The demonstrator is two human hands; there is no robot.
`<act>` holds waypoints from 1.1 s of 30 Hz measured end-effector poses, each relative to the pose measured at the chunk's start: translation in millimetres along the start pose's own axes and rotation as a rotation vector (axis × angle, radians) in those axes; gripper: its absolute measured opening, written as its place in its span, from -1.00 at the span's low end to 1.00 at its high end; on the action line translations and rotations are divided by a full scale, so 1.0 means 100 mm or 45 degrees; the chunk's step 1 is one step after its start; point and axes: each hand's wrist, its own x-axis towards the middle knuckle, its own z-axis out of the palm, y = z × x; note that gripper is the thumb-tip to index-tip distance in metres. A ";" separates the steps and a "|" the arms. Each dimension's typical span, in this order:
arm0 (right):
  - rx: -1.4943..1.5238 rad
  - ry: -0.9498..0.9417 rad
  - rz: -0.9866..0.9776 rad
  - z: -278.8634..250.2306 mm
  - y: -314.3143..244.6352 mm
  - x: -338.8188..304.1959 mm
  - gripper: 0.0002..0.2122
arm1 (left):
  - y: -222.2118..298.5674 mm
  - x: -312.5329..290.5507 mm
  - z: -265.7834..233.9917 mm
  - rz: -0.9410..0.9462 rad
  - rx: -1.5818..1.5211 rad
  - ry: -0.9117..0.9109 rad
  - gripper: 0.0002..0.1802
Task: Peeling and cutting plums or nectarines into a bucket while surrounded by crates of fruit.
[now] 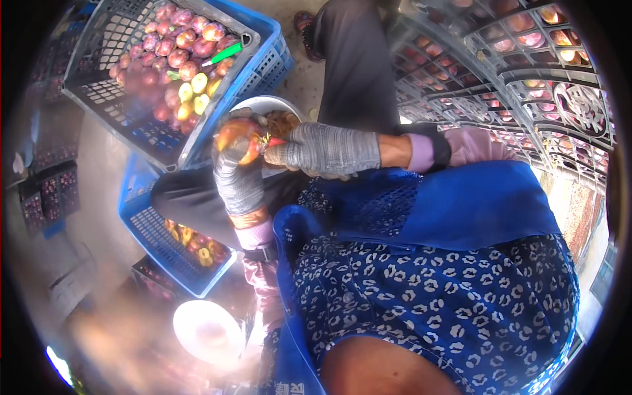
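Note:
My left hand (pixel 238 181), in a grey knit glove, is closed round a red and yellow plum (pixel 245 133). Against the fruit's right side is my right hand (pixel 329 150), also gloved, its fingers wrapped round a small tool with a red handle (pixel 275 141); its working end is hidden at the plum. Just beyond both hands stands a pale bowl (pixel 258 103) with brown pieces in it, partly covered by the hands. Ahead on the left, a grey crate (pixel 100 99) contains whole plums (pixel 178 58) and several cut yellow ones (pixel 191 99).
A green-handled knife (pixel 227 52) lies on the plums near the crate's corner. Below, a blue crate (pixel 148 220) contains cut fruit. A white bowl (pixel 207 331) stands lower left. Stacked dark crates (pixel 507 72) of plums rise close on the right.

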 end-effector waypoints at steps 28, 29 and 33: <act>-0.321 0.679 -0.677 0.19 0.51 0.33 -0.54 | -0.14 0.06 0.11 -0.021 -0.292 0.157 -0.46; 0.208 0.307 -0.120 0.02 0.25 0.21 -0.54 | -0.07 -0.02 0.19 -0.052 -0.351 0.144 -0.45; 0.644 0.025 0.432 -0.01 -0.15 0.01 -0.49 | -0.10 0.07 0.09 0.061 0.186 0.025 -0.33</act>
